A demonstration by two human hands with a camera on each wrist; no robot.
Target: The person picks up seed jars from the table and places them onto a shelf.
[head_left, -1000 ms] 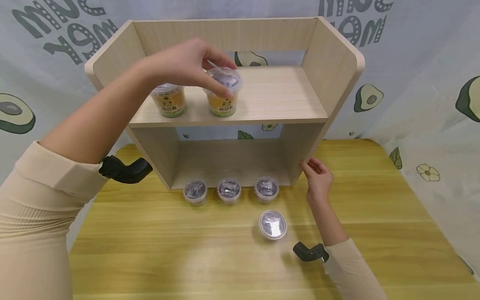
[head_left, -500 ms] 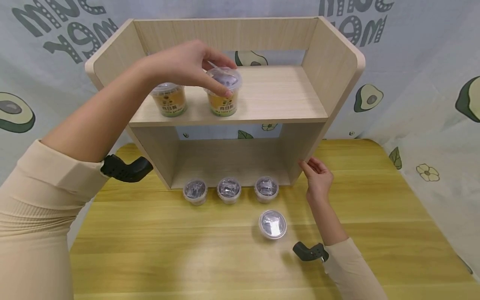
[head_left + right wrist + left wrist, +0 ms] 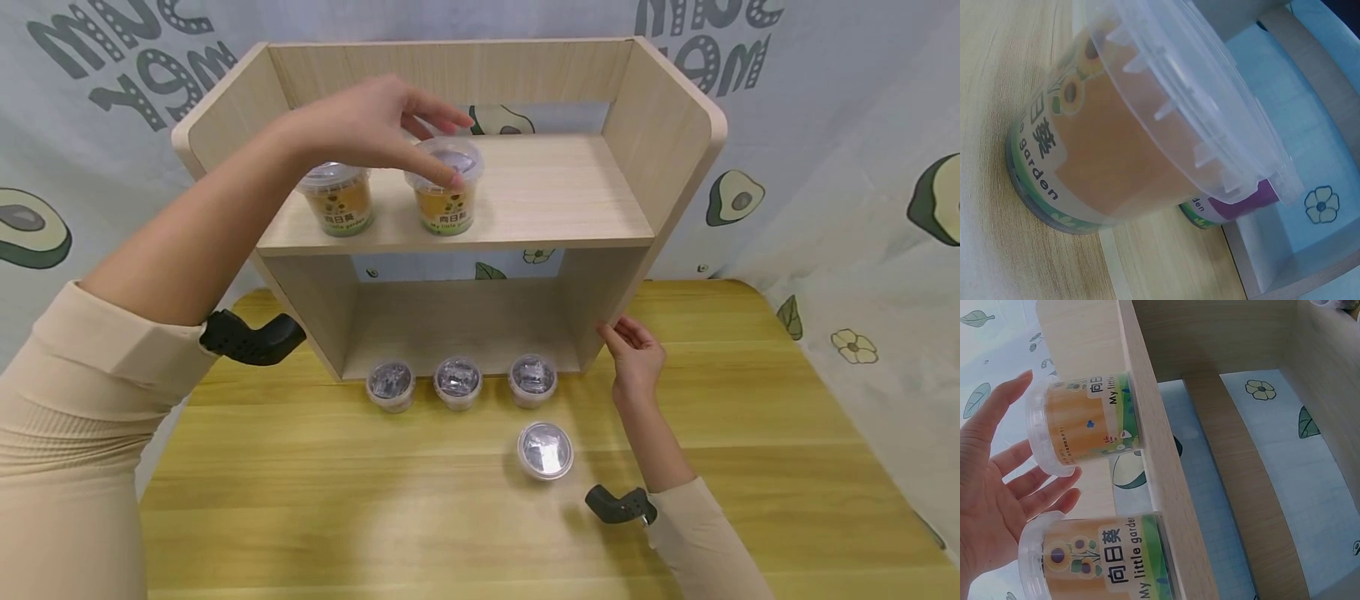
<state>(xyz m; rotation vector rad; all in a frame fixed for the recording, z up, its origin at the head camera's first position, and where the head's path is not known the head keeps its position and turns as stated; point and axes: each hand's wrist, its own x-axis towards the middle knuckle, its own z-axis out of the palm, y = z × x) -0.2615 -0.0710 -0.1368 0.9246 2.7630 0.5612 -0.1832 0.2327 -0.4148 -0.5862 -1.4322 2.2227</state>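
Note:
Two clear-lidded "My little garden" cups with orange labels stand on the upper board of a pale wooden shelf (image 3: 555,192). My left hand (image 3: 367,125) is around the lid of the right-hand cup (image 3: 447,208). In the left wrist view the thumb stands away from that cup (image 3: 1088,422), and spread fingers (image 3: 1032,481) lie behind its lid. The other cup (image 3: 341,204) is beneath my left wrist. Low at the shelf's right side panel, my right hand (image 3: 639,367) holds the front edge between thumb and fingers; the right wrist view does not show this hand.
On the wooden table (image 3: 300,500), three lidded cups line the shelf's front: left cup (image 3: 391,383), middle cup (image 3: 458,381), right cup (image 3: 532,379). A fourth cup (image 3: 545,450) stands nearer. A printed cloth (image 3: 847,167) hangs behind.
My left fingers have loosened and spread slightly from the right-hand upper cup, which stays in place on the board. My right hand has not moved.

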